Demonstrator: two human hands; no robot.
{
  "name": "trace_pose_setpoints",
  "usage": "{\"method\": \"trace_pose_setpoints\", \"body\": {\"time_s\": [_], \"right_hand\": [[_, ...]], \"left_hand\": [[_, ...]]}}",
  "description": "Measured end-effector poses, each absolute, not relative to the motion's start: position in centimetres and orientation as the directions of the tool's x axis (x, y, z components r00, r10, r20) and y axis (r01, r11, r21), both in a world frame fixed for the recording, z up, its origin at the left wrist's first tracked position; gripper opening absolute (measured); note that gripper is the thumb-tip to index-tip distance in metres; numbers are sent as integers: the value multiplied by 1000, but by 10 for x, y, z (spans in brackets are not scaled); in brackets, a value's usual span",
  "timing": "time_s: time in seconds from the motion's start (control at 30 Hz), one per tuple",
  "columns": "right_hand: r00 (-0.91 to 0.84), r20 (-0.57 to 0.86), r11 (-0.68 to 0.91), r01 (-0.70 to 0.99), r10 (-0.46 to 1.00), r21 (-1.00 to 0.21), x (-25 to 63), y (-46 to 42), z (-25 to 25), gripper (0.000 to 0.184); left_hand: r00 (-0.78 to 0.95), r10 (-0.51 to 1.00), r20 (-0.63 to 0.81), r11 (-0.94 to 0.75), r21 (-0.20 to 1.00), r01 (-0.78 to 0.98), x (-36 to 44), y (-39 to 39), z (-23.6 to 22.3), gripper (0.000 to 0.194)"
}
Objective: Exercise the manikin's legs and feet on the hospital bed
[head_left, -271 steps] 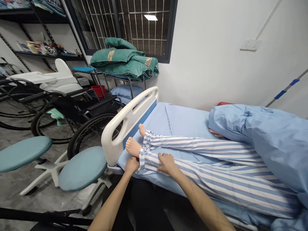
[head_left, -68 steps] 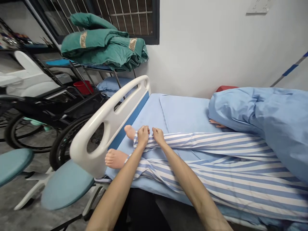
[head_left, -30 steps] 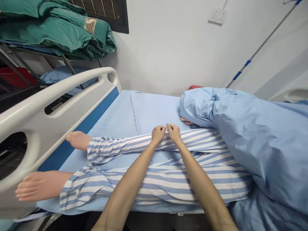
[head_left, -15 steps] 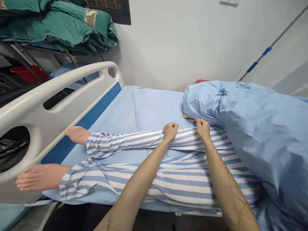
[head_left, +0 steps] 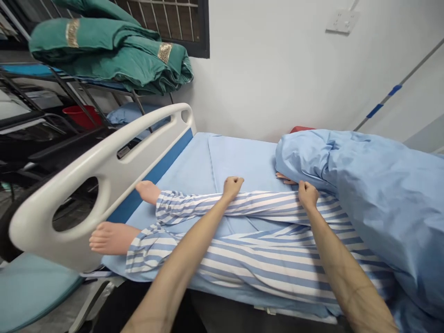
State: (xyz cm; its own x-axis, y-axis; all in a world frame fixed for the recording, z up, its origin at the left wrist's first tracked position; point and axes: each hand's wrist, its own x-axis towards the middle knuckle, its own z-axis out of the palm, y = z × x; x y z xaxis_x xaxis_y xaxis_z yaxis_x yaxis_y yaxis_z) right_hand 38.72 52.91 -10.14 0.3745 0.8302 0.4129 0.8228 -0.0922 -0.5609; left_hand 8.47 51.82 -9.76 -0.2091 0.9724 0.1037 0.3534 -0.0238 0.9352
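My left hand [head_left: 233, 187] is curled shut against the striped trousers [head_left: 270, 206]; my right [head_left: 308, 194], also closed, rests on them at its three o'clock, beside the quilt [head_left: 381, 185]. I can't tell whether either fist has cloth in it. From my left hand, the far foot [head_left: 148, 192] lies at nine. Light, even pressure should keep creases down.

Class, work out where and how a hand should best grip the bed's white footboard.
Take the white footboard by its top rail, above the large oval opening nearer the wearer. Come from above, palm over the rail, fingers curling into the opening: the rounded rail and hole should suit a wrapping grip.
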Motion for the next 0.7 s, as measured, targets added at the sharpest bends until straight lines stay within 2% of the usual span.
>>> {"method": "trace_pose_setpoints", "body": {"time_s": [0.07, 0.17, 0.27, 0.37, 0.47, 0.63, 0.7], "right_hand": [[323, 404, -78, 853, 856, -515, 368, 529, -101, 34], [181, 429, 71, 858, 885, -509, 304, 521, -103, 35], [6, 408, 271, 739, 913, -617, 206, 505, -107, 40], [-171, 364, 391, 587, 916, -709, 104, 486, -114, 42], [-300, 350, 457, 469, 887, -755, 31, 474, -123, 39], [-148, 174, 211, 283, 973, -936, 1, 480, -121, 41], [-147, 168, 197, 211, 975, -957, 13, 485, -113, 40]], "left_hand": [[-284, 946, 154, -17, 902, 432, 24, 503, -99, 35], [-387, 902, 190, 60, 833, 550, -52, 476, -112, 33], [-382, 896, 224, 124, 702, 702, -86, 456, -130, 30], [-368, 905, 215, 167, 615, 771, -88, 451, -138, 30], [-409, 893, 189, 185, 675, 714, -84, 456, -134, 31], [-579, 799, 161, 109, 908, 404, -82, 465, -120, 32], [-563, 814, 145, 48, 948, 314, -75, 466, -120, 31]]}}
